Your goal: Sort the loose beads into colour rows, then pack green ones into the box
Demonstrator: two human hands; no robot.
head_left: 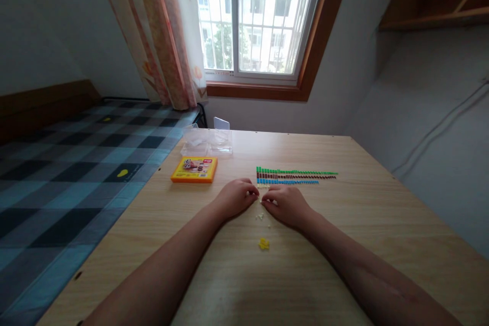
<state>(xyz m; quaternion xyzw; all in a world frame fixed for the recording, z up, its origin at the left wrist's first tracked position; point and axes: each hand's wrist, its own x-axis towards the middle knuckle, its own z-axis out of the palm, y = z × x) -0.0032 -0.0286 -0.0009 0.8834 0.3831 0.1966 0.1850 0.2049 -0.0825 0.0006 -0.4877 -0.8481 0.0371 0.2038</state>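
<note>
My left hand point(241, 196) rests on the wooden table with its fingers pinched together, just left of some tiny cream pieces. Facing it, my right hand point(284, 204) is also pinched, its fingertips down at the tabletop. What either hand holds, if anything, is too small to make out. Beyond the fingers lie rows of small pieces: a green row point(294, 171), a brown row point(294, 177) and a blue row point(288, 182). A short cream row is partly hidden by my right hand. Nearer to me are loose cream pieces point(260, 217) and a small yellow heap point(263, 244).
An orange and yellow box point(194, 169) lies left of my hands. Behind it stand clear plastic containers point(207, 142) near the table's far edge. A bed with a checked cover point(76, 163) adjoins the left side of the table point(382, 244). A window is ahead.
</note>
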